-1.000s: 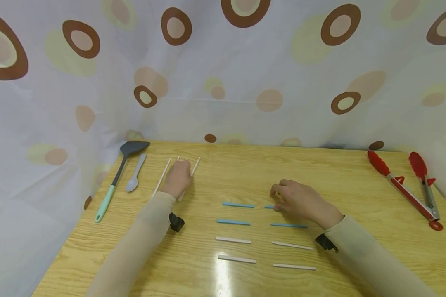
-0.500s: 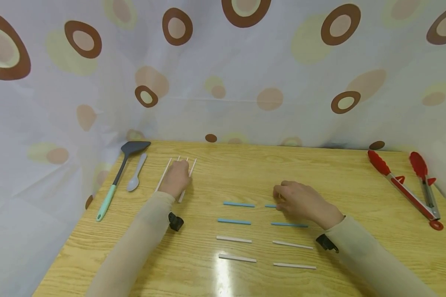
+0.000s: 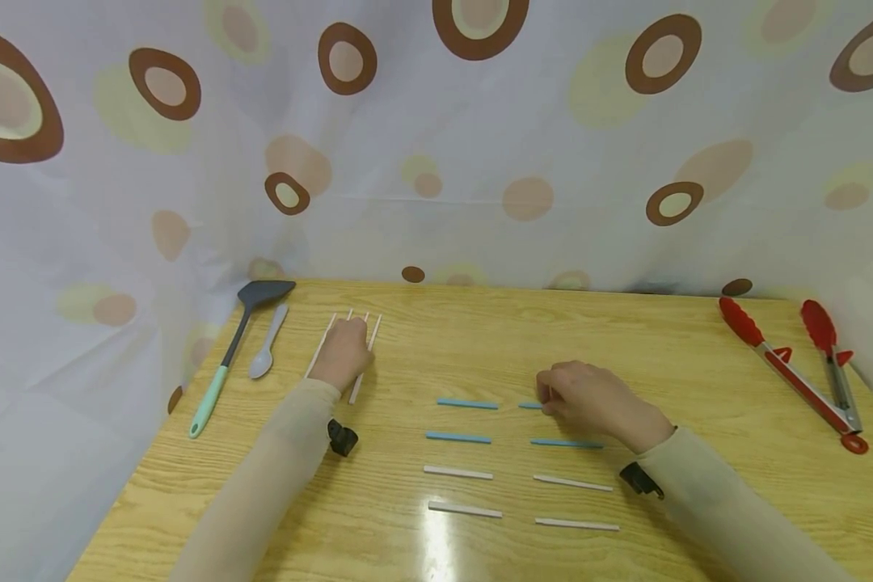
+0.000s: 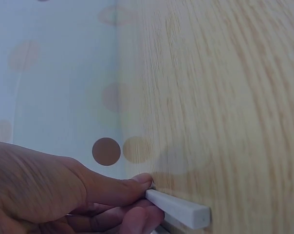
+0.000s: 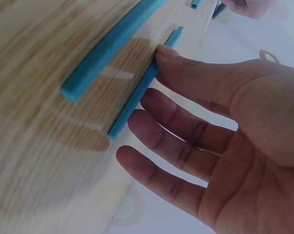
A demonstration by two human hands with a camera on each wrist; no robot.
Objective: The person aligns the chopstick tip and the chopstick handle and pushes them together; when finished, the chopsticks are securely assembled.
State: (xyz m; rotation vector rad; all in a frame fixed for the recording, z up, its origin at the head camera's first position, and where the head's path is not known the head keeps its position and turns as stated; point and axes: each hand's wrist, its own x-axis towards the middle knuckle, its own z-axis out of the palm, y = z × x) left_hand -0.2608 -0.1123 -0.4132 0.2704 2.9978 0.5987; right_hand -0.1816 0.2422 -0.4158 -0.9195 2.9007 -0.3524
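Left hand [image 3: 343,353] pinches a white stick [image 4: 178,208], right hand [image 3: 592,398] a blue stick [image 5: 143,82]; left fingers [image 4: 136,221] sit so close they could skew neighboring white sticks [image 3: 326,334].

the far end of the long white square-sided stick [image 3: 356,388] in the bare left hand [image 3: 343,356] has swung leftward, and its near end has slid slightly toward the person. the bare right hand [image 3: 598,402] has shifted a little rightward, its fingers drawn closer together.
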